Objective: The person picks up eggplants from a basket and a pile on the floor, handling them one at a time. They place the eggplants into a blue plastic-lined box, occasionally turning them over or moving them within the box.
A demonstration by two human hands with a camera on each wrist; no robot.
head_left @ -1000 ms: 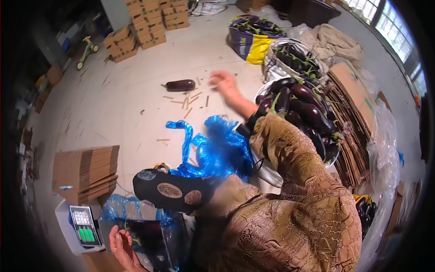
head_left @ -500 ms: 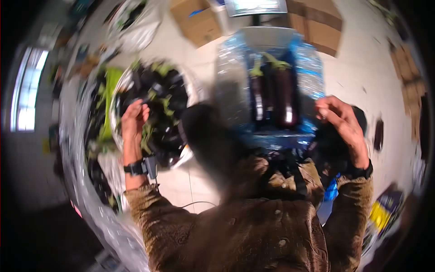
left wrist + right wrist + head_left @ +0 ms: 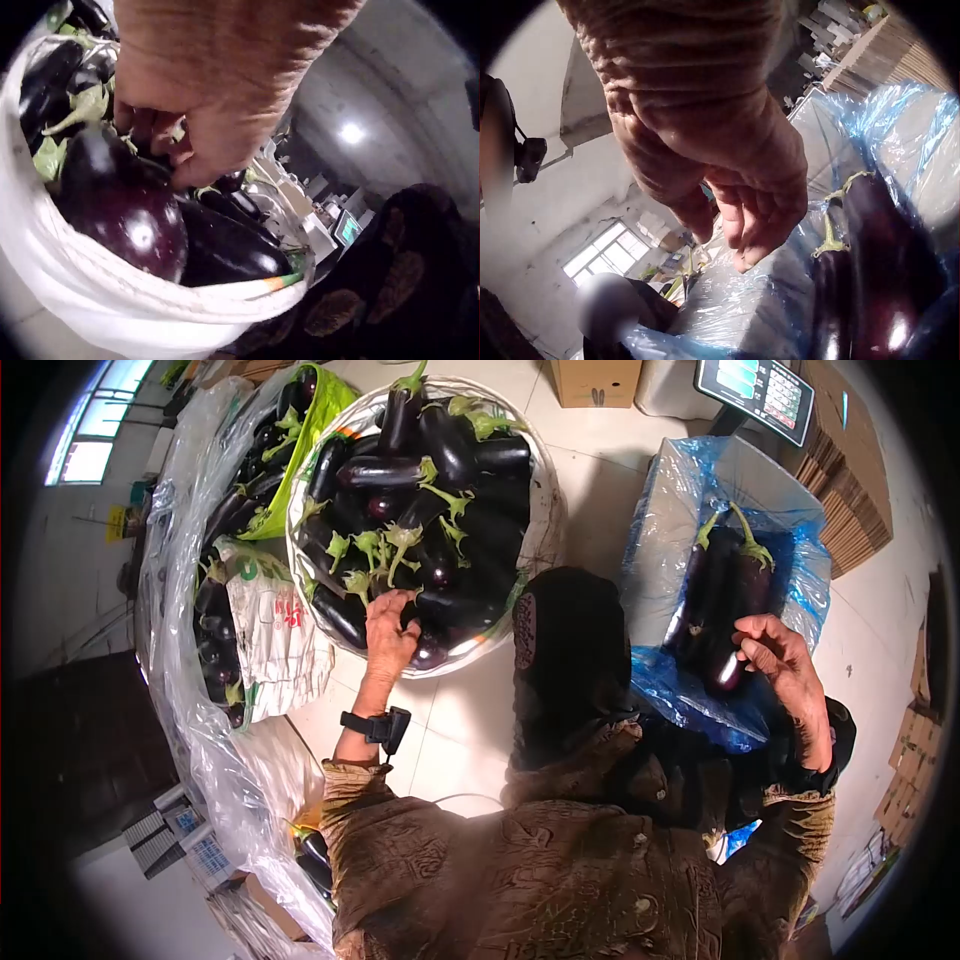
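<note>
Dark purple eggplants (image 3: 450,445) with green stems fill a round, white-lined basket (image 3: 296,550) in the head view. My left hand (image 3: 388,632) reaches in at the near rim, fingers bent among the eggplants. In the left wrist view, a glossy eggplant (image 3: 139,225) lies just below that hand; its fingertips are partly hidden, and I cannot tell whether they grip anything. My right hand (image 3: 788,660) hovers over the near side of a box (image 3: 660,500) lined with blue plastic, its fingers loosely bent around nothing. Several eggplants (image 3: 881,262) lie lengthwise inside that box.
A scale display (image 3: 755,395) stands behind the lined box, beside stacked flat cardboard (image 3: 850,470). Left of the basket are a bright green bag (image 3: 330,420), a white sack (image 3: 275,630) and clear plastic sheeting (image 3: 180,590). My knee (image 3: 570,630) is between basket and box.
The view has swung from the floor with a lone eggplant and blue bags to the basket and lined box. My left hand has come down into the basket; my right hand stays by the box.
</note>
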